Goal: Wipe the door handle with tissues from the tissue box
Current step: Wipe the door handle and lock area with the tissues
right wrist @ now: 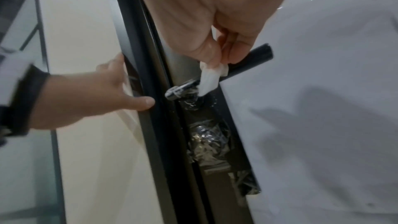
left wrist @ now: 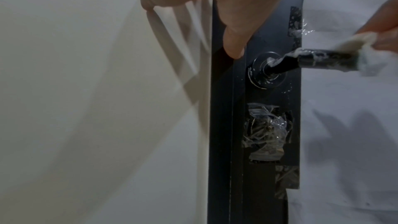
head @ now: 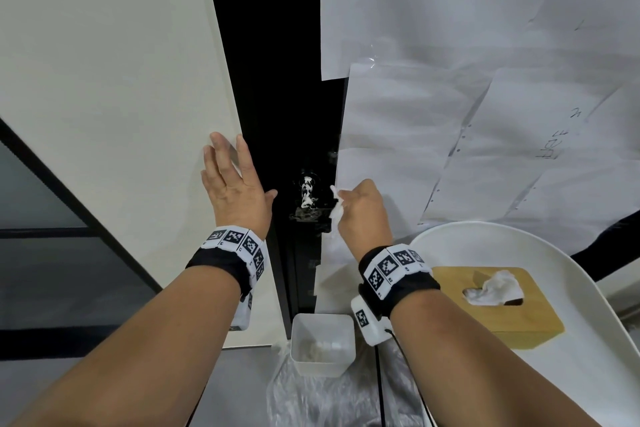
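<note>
Both forearms reach up from the frame's bottom — left hand (head: 235, 184) flat at centre-left, fingers straight and spread; right hand (head: 362, 210) right of centre, fingers curled, pinching a white wad.

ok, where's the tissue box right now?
Head view, lower right: the tissue box sits on the white round table, just right of the right hand's wrist, a tissue poking out.

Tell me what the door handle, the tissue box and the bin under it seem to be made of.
Black bar-shaped door handle: probably metal with a dark glossy finish, judging by its highlights; white smears cling to it. Rectangular tan tissue box: wood or a wood-look lid, matte, pale even colour; grain is not clear. Small white square bin: apparently plastic, smooth thin walls with rounded corners.
</note>
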Tool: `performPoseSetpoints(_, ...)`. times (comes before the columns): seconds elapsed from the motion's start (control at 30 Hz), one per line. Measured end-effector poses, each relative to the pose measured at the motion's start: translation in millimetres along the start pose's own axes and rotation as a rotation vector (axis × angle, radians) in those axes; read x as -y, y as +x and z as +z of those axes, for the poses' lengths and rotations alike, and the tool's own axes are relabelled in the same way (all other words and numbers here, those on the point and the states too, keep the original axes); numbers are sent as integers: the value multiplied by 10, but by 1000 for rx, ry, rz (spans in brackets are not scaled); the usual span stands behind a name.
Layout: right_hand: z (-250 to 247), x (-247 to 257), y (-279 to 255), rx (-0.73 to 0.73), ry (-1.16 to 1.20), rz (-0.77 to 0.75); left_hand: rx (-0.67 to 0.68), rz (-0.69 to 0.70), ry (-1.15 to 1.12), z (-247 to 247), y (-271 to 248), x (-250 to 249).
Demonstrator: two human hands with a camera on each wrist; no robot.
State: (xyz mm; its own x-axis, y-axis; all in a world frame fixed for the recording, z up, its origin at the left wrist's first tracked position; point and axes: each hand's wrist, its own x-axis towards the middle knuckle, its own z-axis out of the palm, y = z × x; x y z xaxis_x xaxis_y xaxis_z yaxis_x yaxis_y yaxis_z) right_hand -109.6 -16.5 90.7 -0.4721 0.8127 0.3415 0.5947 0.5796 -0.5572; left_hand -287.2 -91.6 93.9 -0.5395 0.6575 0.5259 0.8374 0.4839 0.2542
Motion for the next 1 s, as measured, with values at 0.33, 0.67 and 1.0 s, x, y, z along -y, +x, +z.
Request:
performPoseSetpoints(0.33,68,94,-62,180,-41,-132,-8,24,-14,-1,8,20)
performPoseSetpoints(0.67,27,37,-61,119,-53,-50,-1,35,-4,2,-2,32)
performPoseSetpoints(1.0,-96,51,5,121,-180,-19,-5,28,-3,8,-2,12)
